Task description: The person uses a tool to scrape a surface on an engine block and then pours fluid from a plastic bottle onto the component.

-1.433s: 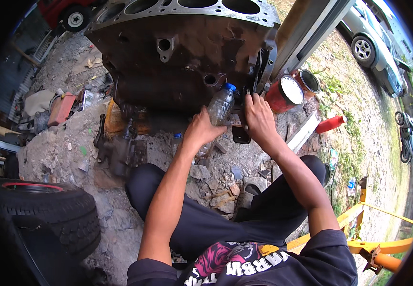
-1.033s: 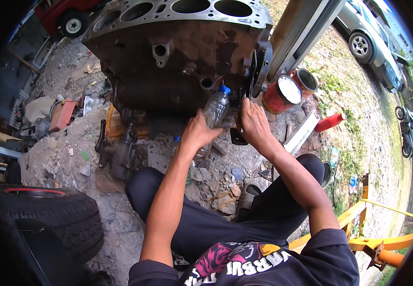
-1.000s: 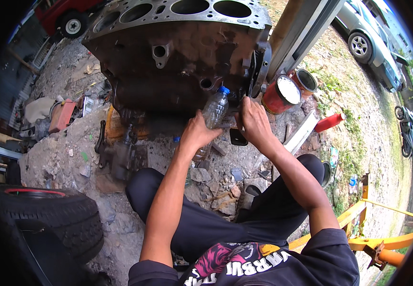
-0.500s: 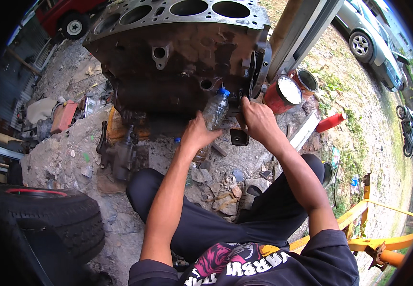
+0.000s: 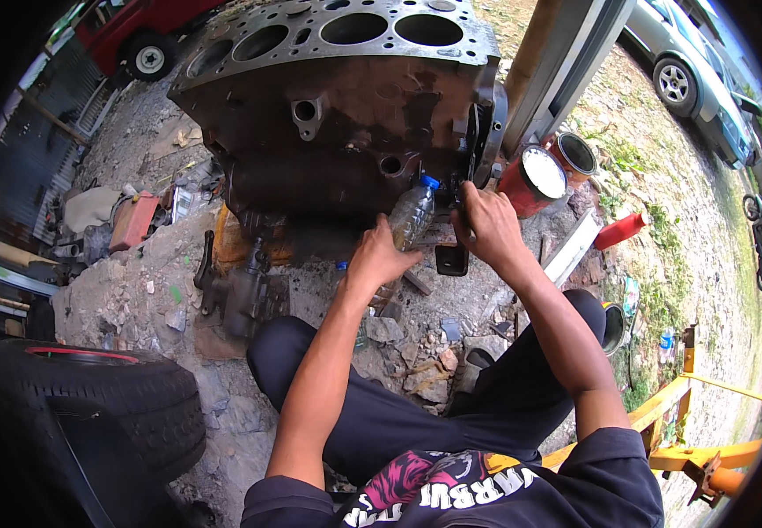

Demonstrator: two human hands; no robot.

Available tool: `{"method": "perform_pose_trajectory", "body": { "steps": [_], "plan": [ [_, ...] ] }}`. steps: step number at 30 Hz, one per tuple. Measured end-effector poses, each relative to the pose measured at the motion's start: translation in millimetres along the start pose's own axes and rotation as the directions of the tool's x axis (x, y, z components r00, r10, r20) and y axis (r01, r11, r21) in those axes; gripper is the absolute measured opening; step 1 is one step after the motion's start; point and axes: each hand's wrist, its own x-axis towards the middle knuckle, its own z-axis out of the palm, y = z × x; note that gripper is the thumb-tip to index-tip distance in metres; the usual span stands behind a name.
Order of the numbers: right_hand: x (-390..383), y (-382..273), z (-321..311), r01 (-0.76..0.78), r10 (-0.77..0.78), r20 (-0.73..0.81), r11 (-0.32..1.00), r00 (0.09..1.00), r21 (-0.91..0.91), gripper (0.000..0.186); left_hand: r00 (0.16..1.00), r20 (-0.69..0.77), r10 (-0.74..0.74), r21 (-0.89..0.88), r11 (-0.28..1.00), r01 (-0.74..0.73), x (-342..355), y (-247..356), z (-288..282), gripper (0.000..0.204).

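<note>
A rust-brown engine block (image 5: pixel 328 123) with open cylinder bores on top stands in front of me. My left hand (image 5: pixel 381 260) grips a clear plastic bottle (image 5: pixel 412 217) with a blue cap, held tilted at the block's lower right face. To its right, my right hand (image 5: pixel 491 224) has curled fingers at the block's lower end flange; what they hold is hidden. Just below that hand is a dark metal bracket (image 5: pixel 451 259). More small bottles lie behind my left hand and are partly hidden.
Red paint cans (image 5: pixel 522 195), a red bottle (image 5: pixel 618 231) and a metal post (image 5: pixel 548 79) are at right. A tyre (image 5: pixel 139 405) sits at lower left, dark metal parts (image 5: pixel 244 299) on the rubble, a yellow frame (image 5: pixel 715 458) at lower right. Vehicles stand beyond.
The whole scene now appears lower and a little to the right. Both hands remain at the block, the left still on the bottle.
</note>
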Motion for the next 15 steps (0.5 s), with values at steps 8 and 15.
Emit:
{"method": "perform_pose_trajectory", "body": {
  "steps": [8,15],
  "plan": [
    [-3,-4,-12,-0.057,0.059,-0.061,0.998,0.996,0.033,0.028,0.991,-0.113,0.070,0.081,0.995,-0.061,-1,-4,8,0.080],
    [-18,-18,-6,-0.023,0.024,-0.024,0.999,0.999,0.027,0.035,0.998,-0.051,0.035,0.054,0.998,-0.032,-6,6,1,0.080]
  ]
}}
